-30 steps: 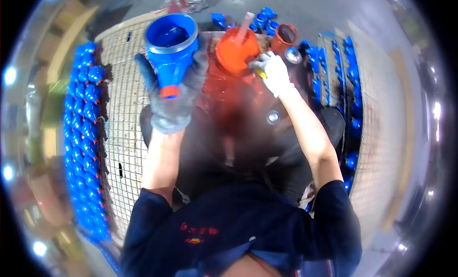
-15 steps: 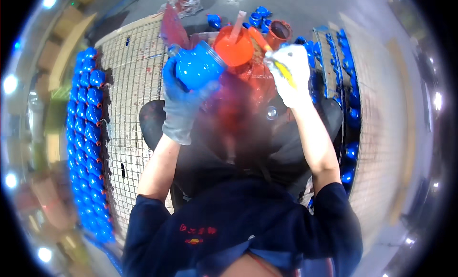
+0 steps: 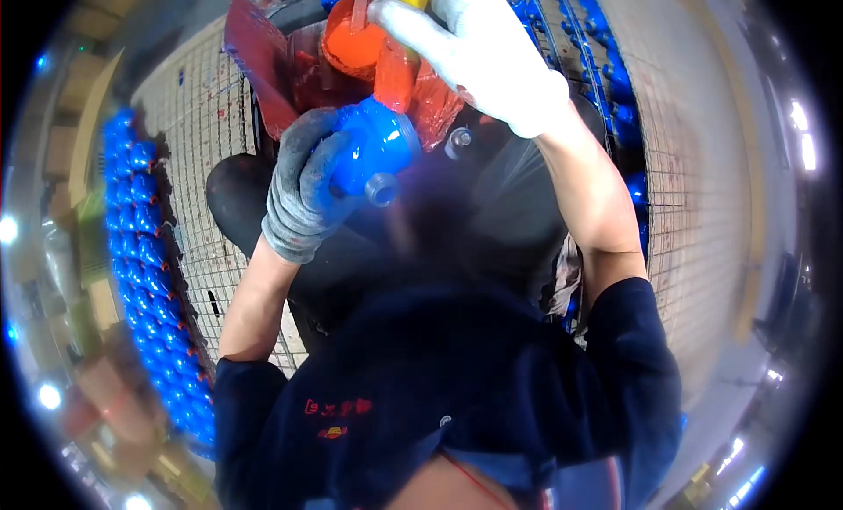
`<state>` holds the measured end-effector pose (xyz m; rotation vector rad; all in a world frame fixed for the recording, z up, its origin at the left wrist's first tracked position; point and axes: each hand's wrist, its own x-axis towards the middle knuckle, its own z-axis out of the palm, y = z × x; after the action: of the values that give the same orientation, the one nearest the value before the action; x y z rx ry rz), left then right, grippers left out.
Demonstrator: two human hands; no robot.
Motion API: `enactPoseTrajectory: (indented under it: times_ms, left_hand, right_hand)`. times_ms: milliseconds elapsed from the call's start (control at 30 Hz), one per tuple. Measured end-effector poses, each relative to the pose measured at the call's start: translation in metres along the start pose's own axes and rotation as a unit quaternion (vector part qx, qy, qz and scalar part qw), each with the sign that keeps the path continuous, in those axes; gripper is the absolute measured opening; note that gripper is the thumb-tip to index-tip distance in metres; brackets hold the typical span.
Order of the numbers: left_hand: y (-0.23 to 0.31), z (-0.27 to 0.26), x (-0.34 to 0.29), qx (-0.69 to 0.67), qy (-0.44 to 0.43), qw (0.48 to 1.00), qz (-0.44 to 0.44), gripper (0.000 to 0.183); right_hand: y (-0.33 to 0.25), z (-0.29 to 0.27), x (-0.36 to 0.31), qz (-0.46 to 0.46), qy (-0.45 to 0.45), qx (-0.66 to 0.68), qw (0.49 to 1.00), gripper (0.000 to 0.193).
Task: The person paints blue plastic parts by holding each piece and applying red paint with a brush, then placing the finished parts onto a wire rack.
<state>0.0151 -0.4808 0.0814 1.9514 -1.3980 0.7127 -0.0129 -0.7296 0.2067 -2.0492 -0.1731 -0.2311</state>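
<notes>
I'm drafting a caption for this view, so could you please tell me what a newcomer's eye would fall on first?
Probably the glossy blue part near the middle, held in the grey-gloved left hand, with the white-gloved right hand holding a red-ended, yellow-handled tool at its upper edge. Next might come the rows of shiny blue parts along the left side.

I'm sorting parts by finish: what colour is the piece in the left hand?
The piece is glossy blue; the head view shows it best.
</notes>
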Motion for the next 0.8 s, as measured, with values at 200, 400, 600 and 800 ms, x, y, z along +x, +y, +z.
enactPoseTrajectory:
  times_ms: [200,400,600,800]
  left_hand:
    - [0.009,-0.002,0.010,0.006,0.031,0.995,-0.095,0.087]
    - [0.007,-0.005,0.008,-0.343,0.111,0.826,-0.433,0.092]
    - [-0.004,-0.037,0.028,-0.652,0.120,0.588,-0.463,0.078]
    - [-0.033,-0.053,0.019,-0.716,0.099,0.472,-0.504,0.081]
  right_hand:
    - [0.019,0.014,-0.024,-0.105,0.063,-0.047,0.991,0.029]
    - [0.023,0.030,-0.039,-0.262,0.087,-0.022,0.961,0.024]
    - [0.036,0.034,-0.033,-0.420,0.084,-0.123,0.895,0.045]
    - [0.060,0.026,-0.022,-0.370,-0.004,0.037,0.928,0.031]
